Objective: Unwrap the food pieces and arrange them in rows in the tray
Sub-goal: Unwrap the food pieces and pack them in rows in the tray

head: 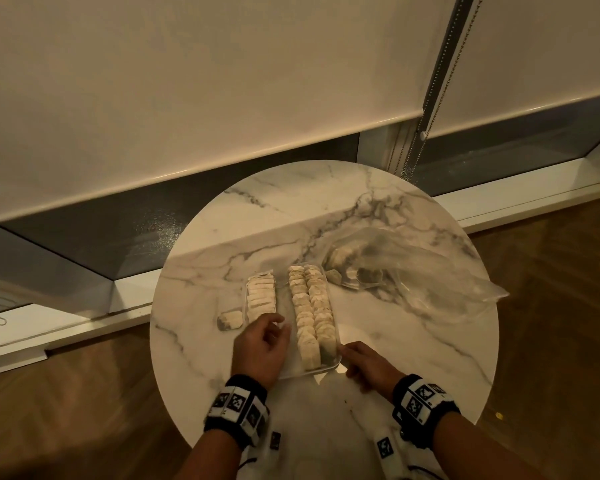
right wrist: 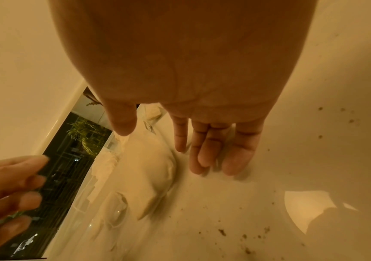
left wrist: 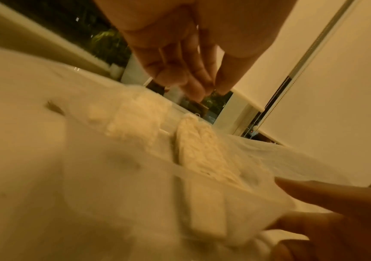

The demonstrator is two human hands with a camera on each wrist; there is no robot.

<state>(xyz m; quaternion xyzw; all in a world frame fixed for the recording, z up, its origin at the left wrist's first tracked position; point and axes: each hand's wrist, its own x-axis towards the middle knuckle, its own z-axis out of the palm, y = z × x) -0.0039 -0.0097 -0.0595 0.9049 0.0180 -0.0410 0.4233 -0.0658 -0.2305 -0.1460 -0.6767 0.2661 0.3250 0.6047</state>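
A clear plastic tray (head: 321, 371) sits mid-table holding rows of pale food pieces: a short row on the left (head: 262, 296) and two long rows on the right (head: 312, 313). One wrapped piece (head: 229, 321) lies on the marble just left of the tray. My left hand (head: 278, 325) hovers over the tray's near left part, fingers loosely curled with nothing seen in them (left wrist: 197, 83). Beside the tray's near right corner, my right hand (head: 352, 355) has straight fingers lying on the table (right wrist: 204, 153).
A crumpled clear plastic bag (head: 413, 271) with a few pieces inside lies right of the tray. The round marble table (head: 413, 358) has crumbs (right wrist: 222, 232) near my right hand. A window sill and roller blinds stand behind; wooden floor surrounds the table.
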